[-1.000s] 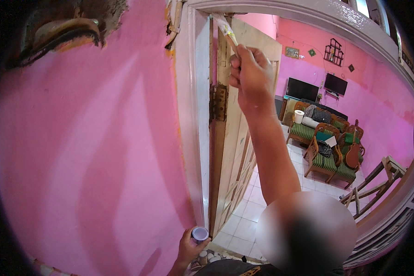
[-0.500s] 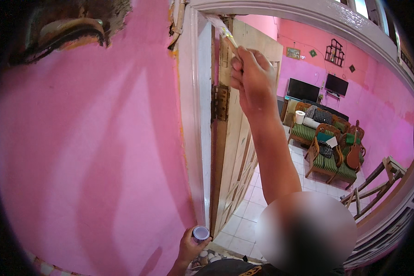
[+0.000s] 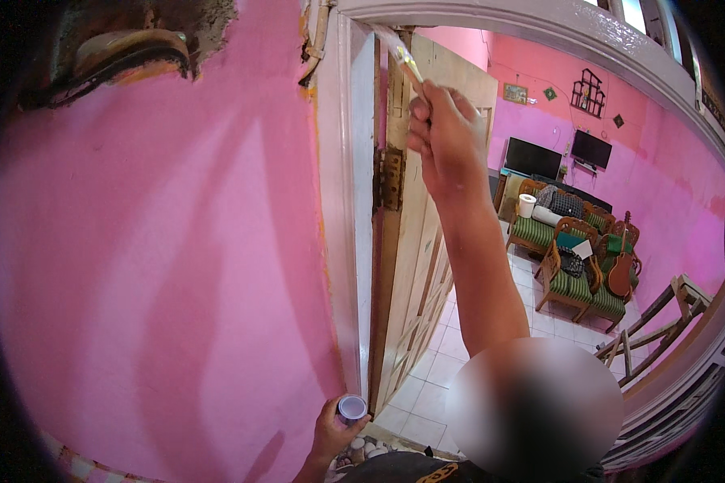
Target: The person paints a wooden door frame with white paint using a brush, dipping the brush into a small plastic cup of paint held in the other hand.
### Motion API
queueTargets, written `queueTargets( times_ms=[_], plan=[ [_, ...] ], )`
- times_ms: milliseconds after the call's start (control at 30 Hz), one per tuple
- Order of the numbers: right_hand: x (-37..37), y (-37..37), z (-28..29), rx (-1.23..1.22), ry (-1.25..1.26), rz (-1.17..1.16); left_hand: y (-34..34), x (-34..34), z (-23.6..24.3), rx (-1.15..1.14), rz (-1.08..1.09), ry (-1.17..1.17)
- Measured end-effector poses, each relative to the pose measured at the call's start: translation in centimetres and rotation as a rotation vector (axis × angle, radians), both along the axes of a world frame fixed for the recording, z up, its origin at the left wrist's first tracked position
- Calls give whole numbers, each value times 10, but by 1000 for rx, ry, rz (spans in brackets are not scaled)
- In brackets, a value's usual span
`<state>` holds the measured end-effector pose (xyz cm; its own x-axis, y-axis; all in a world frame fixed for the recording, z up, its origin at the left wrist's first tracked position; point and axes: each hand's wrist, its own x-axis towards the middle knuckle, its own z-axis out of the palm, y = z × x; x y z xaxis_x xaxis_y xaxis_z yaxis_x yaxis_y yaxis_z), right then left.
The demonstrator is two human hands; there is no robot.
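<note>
A paintbrush with a pale wooden handle is gripped in my right hand, raised high with the arm stretched up. Its bristles reach the upper inner corner of the white door frame; the tip is smeared by motion or glare. Low by the foot of that frame, my left hand holds a small cup with pale, light-lilac contents. A pale wooden door stands ajar behind the brush, with a rusty metal hinge on its edge.
Pink wall fills the left, broken at its top. Through the doorway are a tiled floor, wooden chairs with green striped cushions, a guitar, two screens and a wooden stand. A blurred disc covers the lower right.
My right hand and the brush have shifted slightly right, with the bristles staying at the frame's upper corner. My left hand with the cup has barely moved.
</note>
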<state>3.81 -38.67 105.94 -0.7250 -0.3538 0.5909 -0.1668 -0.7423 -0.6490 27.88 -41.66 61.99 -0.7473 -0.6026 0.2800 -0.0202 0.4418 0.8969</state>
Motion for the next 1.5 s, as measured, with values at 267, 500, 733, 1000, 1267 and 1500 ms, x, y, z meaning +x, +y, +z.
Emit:
queueTargets(
  times_ms=[267, 500, 733, 1000, 1267, 1500],
  plan=[
    [9, 5, -16, -61, 72, -63, 1, -2, -1, 2, 45, 89],
    [15, -13, 6, -31, 35, -88, 2, 0, 3, 13, 41, 70],
    [28, -8, -18, -50, 109, -88, 1, 3, 1, 0, 44, 63],
    [18, -18, 1, -77, 120, -63, -1, 4, -6, -25, 47, 102],
    [15, -9, -17, 12, 80, -91, 6, 3, -3, 14, 39, 73],
    [8, 2, -5, -196, 46, 102, 4, 4, -6, 23, 39, 66]
  ],
)
